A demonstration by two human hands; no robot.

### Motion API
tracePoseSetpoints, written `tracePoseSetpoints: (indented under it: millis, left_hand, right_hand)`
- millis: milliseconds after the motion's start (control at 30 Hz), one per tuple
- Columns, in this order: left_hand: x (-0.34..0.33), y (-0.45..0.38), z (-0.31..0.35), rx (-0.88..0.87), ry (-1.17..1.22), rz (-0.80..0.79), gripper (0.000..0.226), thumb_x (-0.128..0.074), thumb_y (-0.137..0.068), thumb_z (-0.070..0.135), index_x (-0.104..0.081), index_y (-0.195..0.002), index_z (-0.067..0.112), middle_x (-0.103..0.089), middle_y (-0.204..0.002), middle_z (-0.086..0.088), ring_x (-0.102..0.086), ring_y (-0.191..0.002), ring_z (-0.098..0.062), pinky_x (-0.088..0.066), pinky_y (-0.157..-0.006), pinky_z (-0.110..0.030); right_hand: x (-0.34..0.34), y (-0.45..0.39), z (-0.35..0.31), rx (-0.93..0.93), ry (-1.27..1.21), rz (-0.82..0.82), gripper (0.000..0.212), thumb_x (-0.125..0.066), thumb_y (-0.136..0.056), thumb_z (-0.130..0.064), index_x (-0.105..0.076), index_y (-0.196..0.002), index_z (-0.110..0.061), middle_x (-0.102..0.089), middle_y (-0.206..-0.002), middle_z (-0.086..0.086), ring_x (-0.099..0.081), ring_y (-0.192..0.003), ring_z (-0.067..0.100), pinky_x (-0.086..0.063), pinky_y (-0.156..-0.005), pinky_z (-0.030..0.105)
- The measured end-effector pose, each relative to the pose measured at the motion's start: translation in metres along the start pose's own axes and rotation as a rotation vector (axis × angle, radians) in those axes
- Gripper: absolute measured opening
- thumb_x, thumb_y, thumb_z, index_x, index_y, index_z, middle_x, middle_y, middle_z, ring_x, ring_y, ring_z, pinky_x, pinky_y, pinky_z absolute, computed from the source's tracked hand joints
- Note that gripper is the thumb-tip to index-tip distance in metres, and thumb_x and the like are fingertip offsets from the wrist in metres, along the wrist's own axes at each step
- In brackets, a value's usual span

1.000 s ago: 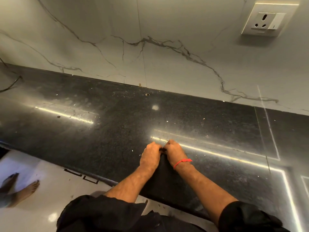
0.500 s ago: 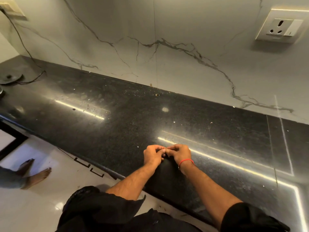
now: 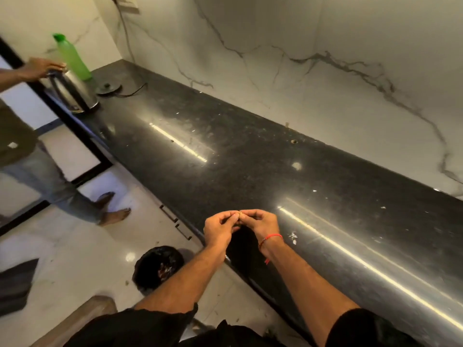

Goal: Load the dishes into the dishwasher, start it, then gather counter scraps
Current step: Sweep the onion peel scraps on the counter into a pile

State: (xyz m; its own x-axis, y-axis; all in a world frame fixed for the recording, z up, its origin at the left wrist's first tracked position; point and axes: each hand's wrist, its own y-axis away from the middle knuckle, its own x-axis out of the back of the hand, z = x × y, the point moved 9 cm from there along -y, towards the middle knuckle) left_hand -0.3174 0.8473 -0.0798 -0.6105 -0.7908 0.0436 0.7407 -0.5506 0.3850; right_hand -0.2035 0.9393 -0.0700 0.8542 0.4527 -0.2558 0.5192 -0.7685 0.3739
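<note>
At lower centre, my left hand and right hand pinch a tiny scrap over the bench; it seems light and crumbly, best held by fingertips.

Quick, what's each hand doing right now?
Left hand: fingers curled, pinching a tiny scrap.
Right hand: fingers curled, pinching the same scrap.

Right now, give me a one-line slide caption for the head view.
Left hand and right hand pinch a scrap over the counter edge.
</note>
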Motion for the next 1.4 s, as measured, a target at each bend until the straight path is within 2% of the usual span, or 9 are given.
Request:
tracePoseSetpoints:
  millis: [133,300,500,633,767,933,1167,1300,1400]
  left_hand:
    - [0.06,0.002,0.009,-0.008,0.061,0.143,0.01,-0.07,-0.091,0.004,-0.076,-0.094,0.012,-0.077,-0.089,-0.007,-0.075,-0.082,-0.017,-0.06,-0.073,-0.026]
    - [0.137,0.0,-0.003,-0.012,0.099,0.312,0.01,-0.071,-0.091,0.008,-0.077,-0.094,0.015,-0.077,-0.09,-0.006,-0.075,-0.086,-0.02,-0.062,-0.079,-0.032]
    - [0.226,-0.015,-0.025,0.024,0.117,0.47,0.01,-0.069,-0.092,0.007,-0.076,-0.099,0.012,-0.074,-0.086,0.003,-0.07,-0.075,-0.004,-0.053,-0.063,-0.011]
    - [0.284,-0.043,-0.056,0.091,0.088,0.534,0.012,-0.07,-0.091,0.011,-0.079,-0.099,0.016,-0.074,-0.087,0.01,-0.071,-0.086,-0.007,-0.055,-0.07,-0.011]
    - [0.34,-0.082,-0.115,0.222,0.08,0.557,0.016,-0.07,-0.091,0.014,-0.08,-0.096,0.026,-0.077,-0.093,0.011,-0.071,-0.091,-0.006,-0.058,-0.089,-0.027]
    - [0.389,-0.136,-0.197,0.4,0.114,0.581,0.015,-0.071,-0.091,0.017,-0.08,-0.101,0.024,-0.077,-0.1,0.006,-0.073,-0.094,-0.013,-0.061,-0.085,-0.031]
    - [0.425,-0.235,-0.32,0.581,0.121,0.541,0.017,-0.069,-0.093,0.02,-0.077,-0.107,0.022,-0.076,-0.107,0.001,-0.071,-0.099,-0.017,-0.059,-0.093,-0.037]
    - [0.433,-0.288,-0.432,0.688,0.083,0.456,0.018,-0.066,-0.082,0.033,-0.079,-0.095,0.034,-0.077,-0.096,0.004,-0.073,-0.092,-0.02,-0.061,-0.087,-0.043]
    - [0.436,-0.308,-0.496,0.742,0.062,0.43,0.018,-0.069,-0.082,0.033,-0.077,-0.098,0.029,-0.077,-0.094,0.001,-0.073,-0.089,-0.022,-0.062,-0.082,-0.045]
  right_hand:
    - [-0.06,-0.004,0.01,-0.015,0.143,-0.099,0.016,-0.075,-0.079,0.002,-0.076,-0.084,-0.014,-0.076,-0.083,0.008,-0.073,-0.08,0.019,-0.057,-0.074,0.028]
    - [-0.135,-0.01,0.044,-0.033,0.331,-0.195,0.019,-0.076,-0.079,-0.002,-0.077,-0.08,-0.021,-0.076,-0.083,0.005,-0.073,-0.086,0.022,-0.058,-0.086,0.041]
    - [-0.224,-0.013,0.088,-0.068,0.484,-0.267,0.015,-0.073,-0.081,0.0,-0.077,-0.09,-0.011,-0.075,-0.088,0.006,-0.072,-0.089,0.018,-0.057,-0.085,0.028]
    - [-0.28,-0.027,0.138,-0.146,0.538,-0.291,0.015,-0.071,-0.081,0.004,-0.077,-0.089,-0.007,-0.075,-0.089,0.011,-0.07,-0.085,0.019,-0.056,-0.081,0.025]
    - [-0.328,-0.05,0.21,-0.262,0.596,-0.274,0.018,-0.07,-0.08,0.007,-0.075,-0.096,-0.001,-0.073,-0.09,0.014,-0.066,-0.081,0.018,-0.054,-0.078,0.024]
    - [-0.362,-0.084,0.31,-0.412,0.619,-0.201,0.018,-0.069,-0.082,0.006,-0.076,-0.09,-0.008,-0.072,-0.084,0.006,-0.066,-0.072,0.01,-0.052,-0.063,0.012]
    - [-0.38,-0.169,0.453,-0.454,0.7,-0.126,0.019,-0.069,-0.083,0.002,-0.075,-0.1,-0.003,-0.075,-0.095,0.011,-0.071,-0.088,0.023,-0.058,-0.085,0.034]
    - [-0.371,-0.21,0.534,-0.516,0.702,-0.107,0.024,-0.065,-0.086,0.006,-0.07,-0.109,0.006,-0.072,-0.092,0.015,-0.066,-0.071,0.012,-0.056,-0.073,0.022]
    - [-0.36,-0.231,0.585,-0.588,0.657,-0.085,0.026,-0.053,-0.09,0.015,-0.059,-0.116,0.018,-0.065,-0.085,0.015,-0.063,-0.056,0.009,-0.056,-0.067,0.016]
